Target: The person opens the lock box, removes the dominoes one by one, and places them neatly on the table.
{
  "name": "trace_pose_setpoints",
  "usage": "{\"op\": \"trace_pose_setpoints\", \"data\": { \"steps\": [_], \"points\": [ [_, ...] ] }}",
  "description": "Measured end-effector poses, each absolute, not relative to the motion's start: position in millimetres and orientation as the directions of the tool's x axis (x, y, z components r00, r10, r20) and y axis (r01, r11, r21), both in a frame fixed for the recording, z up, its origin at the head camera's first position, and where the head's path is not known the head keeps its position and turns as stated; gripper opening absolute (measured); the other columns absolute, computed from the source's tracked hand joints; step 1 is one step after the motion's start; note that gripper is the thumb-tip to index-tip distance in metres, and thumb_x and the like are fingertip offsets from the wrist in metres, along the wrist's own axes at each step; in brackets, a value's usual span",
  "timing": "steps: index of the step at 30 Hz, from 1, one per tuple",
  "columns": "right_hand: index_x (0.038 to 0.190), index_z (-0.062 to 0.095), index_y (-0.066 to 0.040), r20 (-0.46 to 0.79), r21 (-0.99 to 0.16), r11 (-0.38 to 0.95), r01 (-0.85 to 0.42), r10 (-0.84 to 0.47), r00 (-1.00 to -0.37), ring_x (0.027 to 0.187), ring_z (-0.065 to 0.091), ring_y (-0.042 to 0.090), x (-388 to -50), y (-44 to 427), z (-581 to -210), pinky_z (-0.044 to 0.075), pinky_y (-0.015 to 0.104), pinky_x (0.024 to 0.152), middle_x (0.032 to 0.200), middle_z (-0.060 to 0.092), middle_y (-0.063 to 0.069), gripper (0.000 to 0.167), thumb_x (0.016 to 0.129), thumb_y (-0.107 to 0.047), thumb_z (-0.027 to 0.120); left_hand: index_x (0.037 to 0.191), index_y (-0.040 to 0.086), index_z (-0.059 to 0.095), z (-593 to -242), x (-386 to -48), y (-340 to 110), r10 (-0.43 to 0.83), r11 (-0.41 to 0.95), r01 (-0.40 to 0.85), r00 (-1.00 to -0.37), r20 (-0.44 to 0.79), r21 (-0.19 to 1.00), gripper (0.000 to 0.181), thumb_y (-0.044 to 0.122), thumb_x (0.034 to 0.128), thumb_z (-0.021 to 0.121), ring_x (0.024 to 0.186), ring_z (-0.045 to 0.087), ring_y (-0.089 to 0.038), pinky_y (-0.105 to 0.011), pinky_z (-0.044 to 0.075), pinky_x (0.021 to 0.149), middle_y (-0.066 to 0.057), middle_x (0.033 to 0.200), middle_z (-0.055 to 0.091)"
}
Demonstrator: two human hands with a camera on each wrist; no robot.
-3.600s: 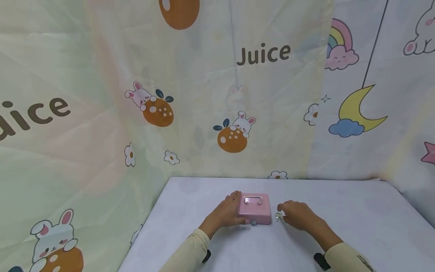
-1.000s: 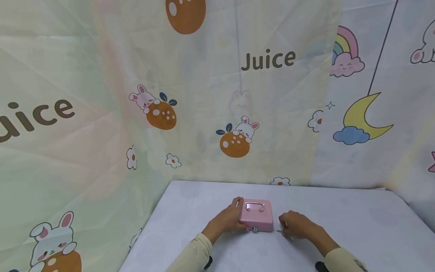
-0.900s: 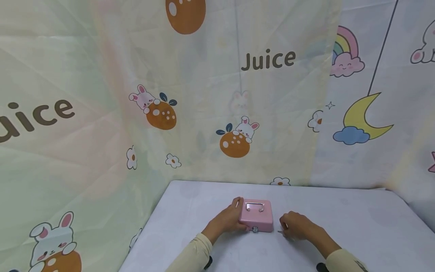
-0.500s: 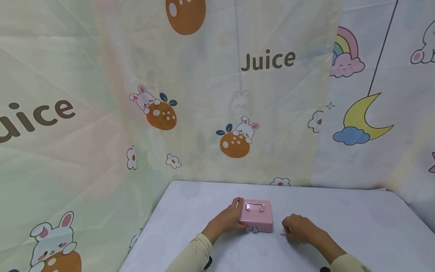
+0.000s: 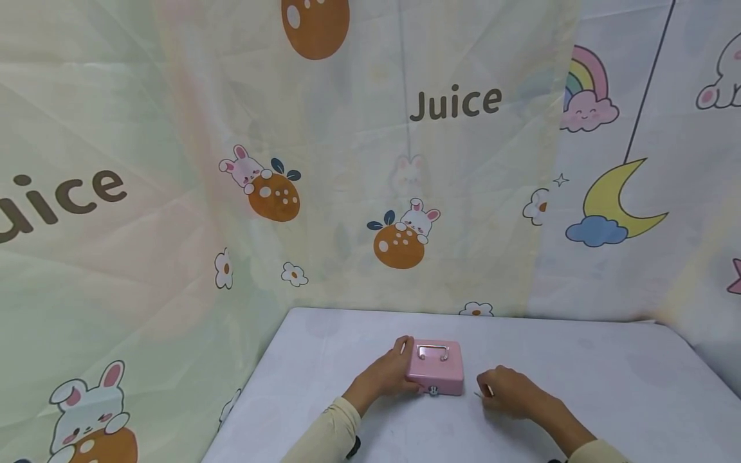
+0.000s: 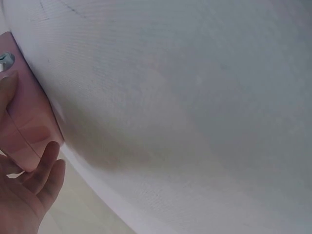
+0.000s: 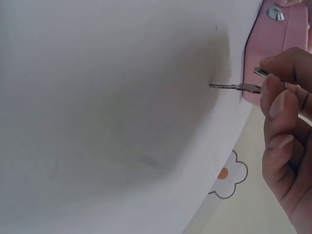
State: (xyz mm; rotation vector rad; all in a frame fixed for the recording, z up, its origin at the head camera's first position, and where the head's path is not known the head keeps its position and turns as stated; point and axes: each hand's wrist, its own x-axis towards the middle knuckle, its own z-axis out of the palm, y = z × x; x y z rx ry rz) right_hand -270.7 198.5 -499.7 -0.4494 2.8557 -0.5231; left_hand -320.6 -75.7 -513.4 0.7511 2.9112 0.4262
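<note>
A small pink cash box (image 5: 437,368) with a metal carrying handle (image 5: 433,352) on its lid stands closed on the table. Its silver lock (image 5: 433,390) sits on the front side, also seen in the right wrist view. My left hand (image 5: 384,373) holds the box at its left side, thumb on the front beside the lock and fingers around the side. To the right of the box, apart from it, my right hand (image 5: 512,392) pinches a small key (image 7: 229,87) whose blade points out from the fingertips. A second metal piece (image 7: 260,71), likely another key, shows beside the thumb.
A white-covered table (image 5: 579,366) lies under both hands. Behind and to the left hangs a printed cloth (image 5: 341,161) with rabbits, oranges and flowers, meeting the table's back edge.
Earlier the keys hung below my right fingertips; now one blade points left toward the box. The right hand drifted slightly right, then a little back left. My left hand keeps its hold.
</note>
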Motion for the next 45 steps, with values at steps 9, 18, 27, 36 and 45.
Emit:
{"op": "trace_pose_setpoints", "data": {
  "steps": [9, 18, 27, 36, 45],
  "points": [
    [0.072, 0.060, -0.020, -0.096, -0.422, 0.838, -0.346, -0.421, -0.902, 0.063, 0.047, 0.010, -266.2, 189.1, -502.2, 0.038, 0.025, 0.054, 0.064, 0.053, -0.008, 0.021, 0.084, -0.011, 0.075, 0.159, 0.007, 0.018, -512.9, -320.9, -75.1, 0.494, 0.835, 0.465, -0.869, -0.029, 0.294, 0.110, 0.045, 0.0794, 0.083, 0.137, 0.049, -0.029, -0.038, 0.049, 0.106, -0.012, 0.163, 0.025],
    [0.069, 0.058, -0.020, -0.093, -0.422, 0.842, -0.335, -0.408, -0.908, 0.062, 0.047, 0.010, -259.3, 174.9, -500.8, 0.037, 0.026, 0.053, 0.063, 0.053, -0.008, 0.025, 0.083, -0.014, 0.077, 0.159, 0.007, 0.018, -515.0, -321.6, -75.0, 0.490, 0.839, 0.462, -0.871, -0.028, 0.288, 0.112, 0.047, 0.0782, 0.084, 0.136, 0.051, -0.029, -0.037, 0.049, 0.105, -0.013, 0.163, 0.026],
    [0.073, 0.059, -0.021, -0.060, -0.432, 0.815, -0.385, -0.452, -0.890, 0.059, 0.047, 0.007, -257.7, 165.6, -503.4, 0.037, 0.024, 0.051, 0.062, 0.052, -0.010, 0.023, 0.084, -0.013, 0.077, 0.160, 0.008, 0.017, -519.2, -324.3, -75.7, 0.497, 0.831, 0.468, -0.867, -0.025, 0.301, 0.111, 0.048, 0.0798, 0.082, 0.138, 0.049, -0.028, -0.037, 0.048, 0.107, -0.012, 0.164, 0.024],
    [0.073, 0.058, -0.022, -0.039, -0.424, 0.814, -0.396, -0.453, -0.890, 0.058, 0.046, 0.007, -255.6, 156.1, -503.0, 0.037, 0.024, 0.050, 0.063, 0.052, -0.011, 0.023, 0.084, -0.016, 0.077, 0.159, 0.008, 0.019, -520.7, -324.9, -76.0, 0.499, 0.833, 0.476, -0.867, -0.013, 0.281, 0.111, 0.049, 0.0785, 0.083, 0.136, 0.051, -0.027, -0.035, 0.049, 0.105, -0.012, 0.162, 0.027],
    [0.073, 0.059, -0.021, -0.038, -0.456, 0.803, -0.384, -0.449, -0.893, 0.057, 0.048, 0.007, -252.8, 144.0, -497.5, 0.039, 0.024, 0.051, 0.063, 0.052, -0.010, 0.023, 0.084, -0.015, 0.078, 0.159, 0.009, 0.019, -518.9, -323.8, -75.4, 0.500, 0.831, 0.476, -0.866, -0.011, 0.288, 0.110, 0.047, 0.0786, 0.083, 0.135, 0.052, -0.028, -0.036, 0.050, 0.105, -0.012, 0.163, 0.027]
  ]
}}
